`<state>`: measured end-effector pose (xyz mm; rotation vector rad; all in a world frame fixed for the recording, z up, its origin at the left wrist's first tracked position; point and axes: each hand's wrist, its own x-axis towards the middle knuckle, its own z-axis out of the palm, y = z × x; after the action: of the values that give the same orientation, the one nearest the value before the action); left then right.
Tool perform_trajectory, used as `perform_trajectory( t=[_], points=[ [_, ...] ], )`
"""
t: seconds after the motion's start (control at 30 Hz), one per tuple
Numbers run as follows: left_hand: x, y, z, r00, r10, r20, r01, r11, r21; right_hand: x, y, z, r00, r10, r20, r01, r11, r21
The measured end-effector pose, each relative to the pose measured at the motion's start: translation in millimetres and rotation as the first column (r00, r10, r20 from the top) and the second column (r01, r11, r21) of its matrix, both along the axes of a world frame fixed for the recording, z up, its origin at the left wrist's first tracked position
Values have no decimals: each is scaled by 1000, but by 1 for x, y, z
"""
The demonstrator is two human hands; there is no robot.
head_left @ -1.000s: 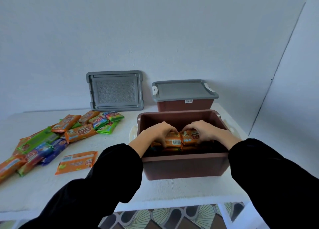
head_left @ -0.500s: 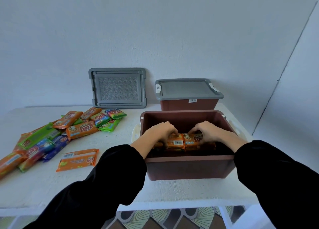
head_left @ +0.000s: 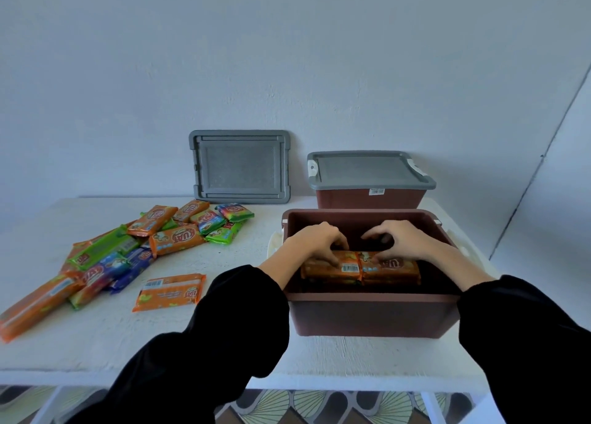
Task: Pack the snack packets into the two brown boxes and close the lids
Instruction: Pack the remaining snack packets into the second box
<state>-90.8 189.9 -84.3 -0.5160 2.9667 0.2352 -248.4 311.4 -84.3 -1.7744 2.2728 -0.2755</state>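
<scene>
An open brown box (head_left: 371, 315) stands on the white table (head_left: 208, 340) in front of me. Both my hands reach into it. My left hand (head_left: 315, 241) and my right hand (head_left: 404, 238) have curled fingers on two orange snack packets (head_left: 361, 268) that lie side by side on top of darker packets inside. A second brown box (head_left: 371, 198) stands behind, shut with a grey lid (head_left: 367, 171). Several loose packets (head_left: 128, 247), orange, green and blue, lie in a heap at the left. One orange packet (head_left: 169, 292) lies apart, nearer to me.
A loose grey lid (head_left: 240, 168) leans upright on the wall behind the heap. The table's front edge runs just under my sleeves, with patterned floor (head_left: 319, 407) below. A wall corner rises at the far right.
The orange packets have sunk lower into the open box and now lie flat. Both hands went down with them and spread slightly apart.
</scene>
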Motion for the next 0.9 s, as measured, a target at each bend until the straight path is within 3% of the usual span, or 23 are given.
perform_trajectory(
  t=[0.13, 0.3, 0.47, 0.7, 0.8, 0.9],
  points=[
    [23, -4, 34, 958, 118, -261, -75, 982, 171, 32, -16, 27, 992, -59, 108, 79, 980, -185],
    [89, -28, 62, 900, 259, -351, -183, 955, 235, 98, -58, 47, 996, -4, 90, 32, 950, -311],
    [189, -57, 62, 764, 424, -486, -333, 905, 265, 173, -101, 49, 979, 147, 138, -94, 937, -336],
    [309, -72, 30, 627, 643, -440, -570, 764, 303, 285, -150, 29, 919, 364, 148, -303, 896, -324],
    [349, -78, 4, 529, 731, -431, -668, 672, 319, 317, -168, 7, 892, 416, 178, -368, 896, -251],
    [386, -91, -25, 502, 791, -350, -735, 603, 308, 337, -181, -14, 870, 466, 162, -448, 883, -140]
  ],
)
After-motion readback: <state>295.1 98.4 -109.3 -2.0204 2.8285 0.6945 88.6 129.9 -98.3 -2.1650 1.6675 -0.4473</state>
